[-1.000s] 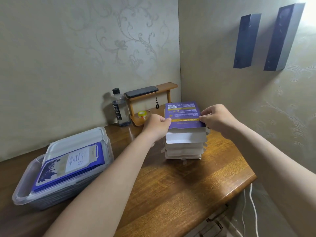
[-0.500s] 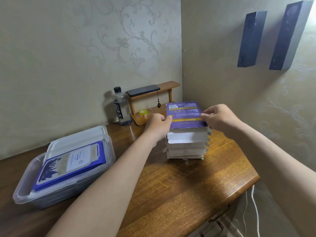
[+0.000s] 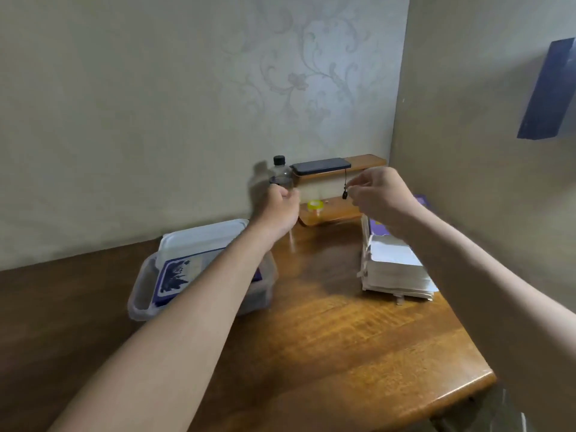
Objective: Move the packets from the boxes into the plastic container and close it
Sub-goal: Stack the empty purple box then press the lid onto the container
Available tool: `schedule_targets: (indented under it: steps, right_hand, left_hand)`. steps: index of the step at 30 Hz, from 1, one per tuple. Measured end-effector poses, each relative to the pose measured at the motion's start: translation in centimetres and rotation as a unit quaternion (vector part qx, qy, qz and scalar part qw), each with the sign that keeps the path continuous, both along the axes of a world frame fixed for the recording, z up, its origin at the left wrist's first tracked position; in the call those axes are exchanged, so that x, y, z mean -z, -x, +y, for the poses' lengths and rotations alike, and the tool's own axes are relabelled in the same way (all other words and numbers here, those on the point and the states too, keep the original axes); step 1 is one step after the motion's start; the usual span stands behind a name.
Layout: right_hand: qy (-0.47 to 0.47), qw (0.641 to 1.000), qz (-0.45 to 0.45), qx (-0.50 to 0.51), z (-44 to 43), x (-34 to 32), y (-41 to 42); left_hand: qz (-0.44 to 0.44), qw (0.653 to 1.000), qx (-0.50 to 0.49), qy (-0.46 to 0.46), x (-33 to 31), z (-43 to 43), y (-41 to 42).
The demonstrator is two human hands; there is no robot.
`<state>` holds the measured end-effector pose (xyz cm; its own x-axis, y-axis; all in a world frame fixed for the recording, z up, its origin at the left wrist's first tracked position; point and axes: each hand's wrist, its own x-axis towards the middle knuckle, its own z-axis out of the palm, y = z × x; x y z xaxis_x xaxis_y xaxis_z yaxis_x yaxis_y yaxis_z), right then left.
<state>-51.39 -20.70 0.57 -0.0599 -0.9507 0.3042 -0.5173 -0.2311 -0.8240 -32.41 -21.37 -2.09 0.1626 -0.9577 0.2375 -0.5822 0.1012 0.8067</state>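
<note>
Wooden bench (image 3: 343, 338) carries the plastic container (image 3: 140, 294) with packets (image 3: 177, 272) inside and its lid (image 3: 199, 238) off. Stacked boxes (image 3: 396, 269) look emptied. Left hand (image 3: 277, 207) is curled and right hand (image 3: 377, 194) loose, both grips empty. Closing remains.

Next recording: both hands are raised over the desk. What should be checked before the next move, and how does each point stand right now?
1. Left hand and right hand hold no packet: ok.
2. Plastic container open to receive packets: ok.
3. Lid lies just behind it, in easy reach: ok.
4. Any packets inside the stack of boxes: cannot tell.
5. Container closed: not ok.
</note>
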Motion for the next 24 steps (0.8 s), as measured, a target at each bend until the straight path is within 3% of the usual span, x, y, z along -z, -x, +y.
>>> schedule_targets:
  steps: [5,12,17,24]
  right_hand:
    - [-0.050,0.995,0.009,-0.086,-1.4,0.3,-9.3]
    - [-0.119,0.985,0.027,-0.121,-5.4,2.6,-18.1]
    - [-0.237,0.964,-0.011,-0.120,-8.7,4.7,-20.6]
    - [-0.328,0.939,-0.009,-0.097,-11.6,6.9,-21.1]
  left_hand:
    - [0.037,0.995,-0.087,0.012,-0.7,1.9,-10.4]
    - [0.119,0.975,-0.175,-0.060,1.0,3.9,-22.4]
    - [0.195,0.953,-0.197,-0.122,3.5,2.9,-26.5]
    - [0.268,0.925,-0.200,-0.181,7.2,0.3,-28.5]
